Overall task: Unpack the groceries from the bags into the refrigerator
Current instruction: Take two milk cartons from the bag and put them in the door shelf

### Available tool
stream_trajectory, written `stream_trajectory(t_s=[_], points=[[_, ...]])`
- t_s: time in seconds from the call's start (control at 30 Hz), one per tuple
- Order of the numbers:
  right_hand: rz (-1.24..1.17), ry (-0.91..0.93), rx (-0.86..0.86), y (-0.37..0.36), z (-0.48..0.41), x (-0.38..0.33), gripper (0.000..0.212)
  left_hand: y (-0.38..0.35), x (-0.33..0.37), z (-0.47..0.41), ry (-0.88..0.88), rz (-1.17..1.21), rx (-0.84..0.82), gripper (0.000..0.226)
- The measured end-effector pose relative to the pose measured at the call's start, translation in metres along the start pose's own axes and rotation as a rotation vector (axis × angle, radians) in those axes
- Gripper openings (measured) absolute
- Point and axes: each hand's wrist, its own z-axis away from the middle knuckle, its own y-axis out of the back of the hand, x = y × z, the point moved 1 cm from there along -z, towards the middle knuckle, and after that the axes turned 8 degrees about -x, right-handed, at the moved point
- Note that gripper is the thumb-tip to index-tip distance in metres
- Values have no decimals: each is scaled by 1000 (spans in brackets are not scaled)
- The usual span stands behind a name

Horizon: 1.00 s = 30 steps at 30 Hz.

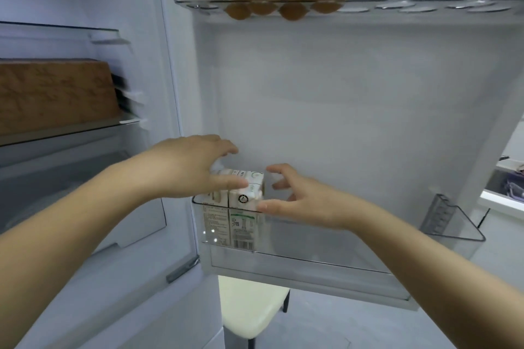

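On the left a brown box (54, 93) lies on the refrigerator shelf (85, 125). My left hand (192, 167) rests over the milk cartons (245, 198), with fingers relaxed and thumb against them. The cartons stand upright at the left end of the lower door bin (326, 261). My right hand (300, 198) is spread open just beside them.
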Motion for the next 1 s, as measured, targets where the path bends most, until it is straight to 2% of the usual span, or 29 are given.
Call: stream_trajectory(t_s=[0.17, 0.37, 0.57, 0.67, 1.0], points=[[334, 27, 324, 17, 66, 21, 63, -6, 60, 11, 32, -62, 318, 67], [692, -39, 700, 37, 186, 64, 50, -20, 177, 15, -201, 15, 529, 77], [812, -334, 822, 49, 328, 133, 52, -34, 331, 30, -421, 134, 584, 61], [810, -487, 840, 49, 396, 157, 58, -43, 403, 39, -520, 175, 572, 65], [643, -1091, 895, 17, 632, 222, 57, -75, 654, 88, -959, 279, 403, 60]])
